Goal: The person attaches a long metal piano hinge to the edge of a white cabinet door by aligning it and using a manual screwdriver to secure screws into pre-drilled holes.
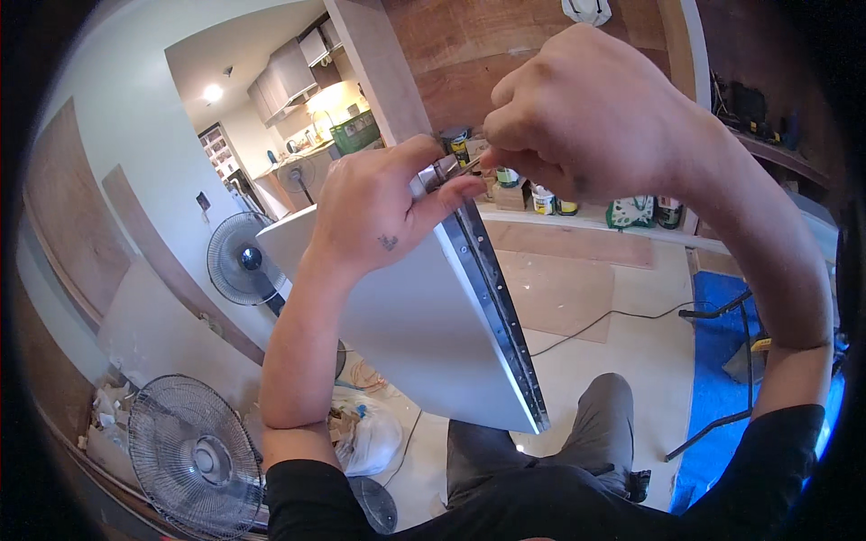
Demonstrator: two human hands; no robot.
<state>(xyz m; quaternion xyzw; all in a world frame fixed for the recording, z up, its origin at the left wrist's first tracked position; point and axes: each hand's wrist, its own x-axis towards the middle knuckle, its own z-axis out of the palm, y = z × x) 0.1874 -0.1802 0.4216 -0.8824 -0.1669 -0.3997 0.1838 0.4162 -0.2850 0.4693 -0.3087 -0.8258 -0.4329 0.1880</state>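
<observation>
A white panel (406, 325) stands on edge in front of me, its lower end by my legs. Along its right edge runs a dark metal strip (492, 293) dotted with holes or screws. At the panel's top end my left hand (365, 212) is closed, thumb and fingers around a small silvery metal piece (444, 169). My right hand (591, 117) is raised just to the right, curled shut around a thin metal shaft (471, 165) that points at that piece. The fist hides the rest of the shaft, so its kind does not show.
Two fans, a near one (203, 455) and a standing one (245, 259), are at left. A stuffed plastic bag (365, 437) lies beside the panel. Paint cans (544, 200) line a ledge ahead. A black cable (613, 313) crosses the floor; black metal legs (717, 433) stand over blue sheeting (713, 361).
</observation>
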